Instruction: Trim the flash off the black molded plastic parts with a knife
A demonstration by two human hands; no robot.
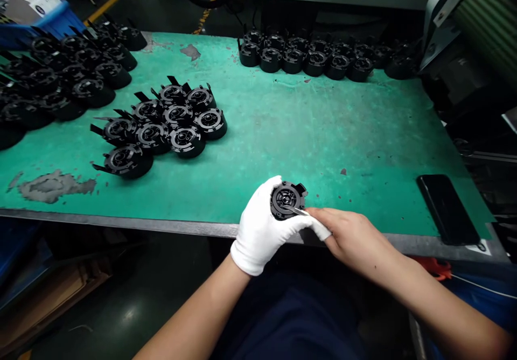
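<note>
My left hand (260, 228), in a white glove, is wrapped round a round black plastic part (286, 199) near the front edge of the bench. Slots, small bosses and a raised centre show on its upturned face, and a tab juts out at its upper right. Bare except for white covering on a finger, my right hand (351, 233) is closed on a thin metal tool (297, 210). The tool's tip reaches onto the face of the part; its handle is hidden in my fingers, so its exact kind does not show.
Similar black parts stand in a middle-left cluster (177, 118), a far-left group (76, 75) and a back row (305, 58). A phone (447, 209) lies at the right of the green bench top (302, 128). Machinery (480, 37) stands at the upper right; a blue bin (52, 23) is upper left.
</note>
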